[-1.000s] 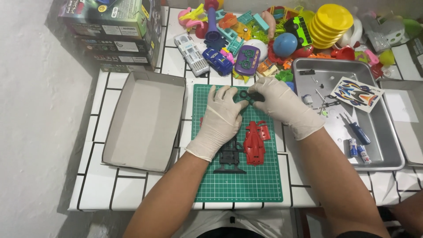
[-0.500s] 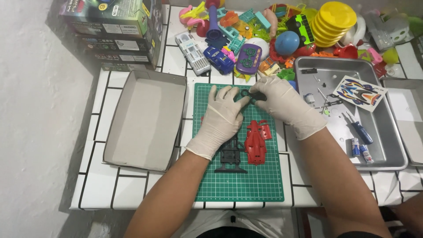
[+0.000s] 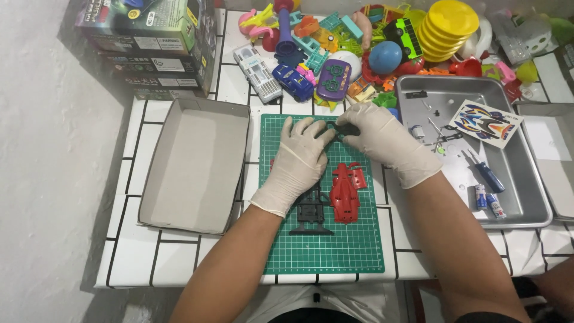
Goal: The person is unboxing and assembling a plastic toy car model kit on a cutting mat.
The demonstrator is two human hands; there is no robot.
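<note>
Both my hands wear white gloves over a green cutting mat [image 3: 353, 251]. My left hand [image 3: 297, 161] lies on the mat, its fingertips touching a small black part [image 3: 342, 128] near the mat's far edge. My right hand [image 3: 382, 140] pinches that same black part from the right. Below my hands a red toy car body shell [image 3: 345, 192] lies on the mat. A black toy car chassis [image 3: 311, 212] sits to its left, partly hidden by my left wrist.
An empty grey cardboard box lid [image 3: 194, 164] lies left of the mat. A metal tray [image 3: 526, 197] on the right holds a sticker sheet [image 3: 485, 123], a blue screwdriver [image 3: 487, 173], small batteries and parts. Colourful toys [image 3: 382, 42] and stacked boxes [image 3: 146, 45] crowd the back.
My hands stay together at the top of the mat on the black part; the fingers shift only slightly. The red shell and the chassis have not moved.
</note>
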